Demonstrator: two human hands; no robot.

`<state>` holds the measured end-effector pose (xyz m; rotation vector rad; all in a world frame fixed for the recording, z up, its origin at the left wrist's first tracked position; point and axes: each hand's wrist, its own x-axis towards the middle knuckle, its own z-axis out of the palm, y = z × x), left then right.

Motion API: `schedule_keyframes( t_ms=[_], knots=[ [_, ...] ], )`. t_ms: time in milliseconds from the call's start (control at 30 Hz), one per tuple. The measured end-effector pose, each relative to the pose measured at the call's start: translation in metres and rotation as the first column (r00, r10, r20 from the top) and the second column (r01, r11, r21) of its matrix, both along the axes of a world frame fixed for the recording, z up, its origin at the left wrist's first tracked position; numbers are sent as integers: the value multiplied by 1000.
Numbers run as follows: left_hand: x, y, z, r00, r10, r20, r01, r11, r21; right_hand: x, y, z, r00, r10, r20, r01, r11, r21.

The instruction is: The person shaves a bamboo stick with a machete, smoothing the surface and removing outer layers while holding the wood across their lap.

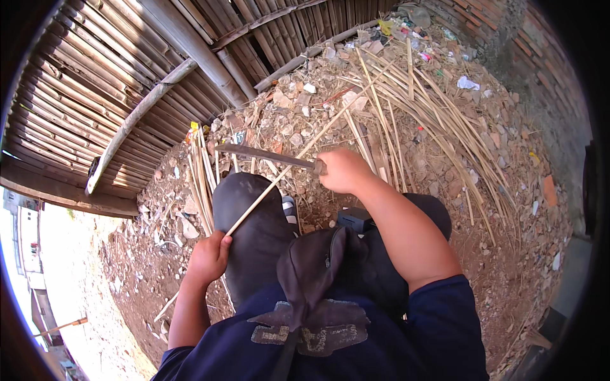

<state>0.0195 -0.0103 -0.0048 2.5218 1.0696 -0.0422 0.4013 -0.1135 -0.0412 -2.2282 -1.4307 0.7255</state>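
Observation:
My left hand is closed around the near end of a long, thin bamboo strip, beside my left knee. The strip slants up and to the right, over my knee toward the rubble. In my right hand is a machete, gripped by its handle with the dark blade pointing left. The blade crosses the strip just beyond the knee; whether the edge touches it I cannot tell. More split strips lean together beyond my left knee.
A large spread of bamboo strips lies at the right on rubble-strewn ground. A bamboo slat wall with poles rises at the far left, a brick wall at the far right. A small dark box sits between my legs.

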Motion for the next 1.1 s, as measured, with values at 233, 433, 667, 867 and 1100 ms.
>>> schedule_keyframes(
  t_ms=[233, 433, 667, 867, 1100],
  knots=[
    [1, 4, 3, 998, -50, 33, 50, 999, 16, 56, -4, -36, 936, -329, -126, 332, 943, -2],
    [1, 1, 1, 999, -24, 38, 24, 1000, -19, -6, 1, 3, 996, 53, 74, -48, 997, -67],
    [7, 1, 11, 999, -28, -42, 30, 998, 56, 61, -4, -30, 941, -316, -119, 304, 946, -110],
    [3, 1, -2, 999, -21, 39, 20, 1000, 16, 4, -7, 8, 997, 71, 16, -69, 993, -91],
    [6, -4, 3, 998, 27, 48, -29, 999, 42, 25, -8, 7, 990, -138, 14, 139, 980, -143]
  ],
)
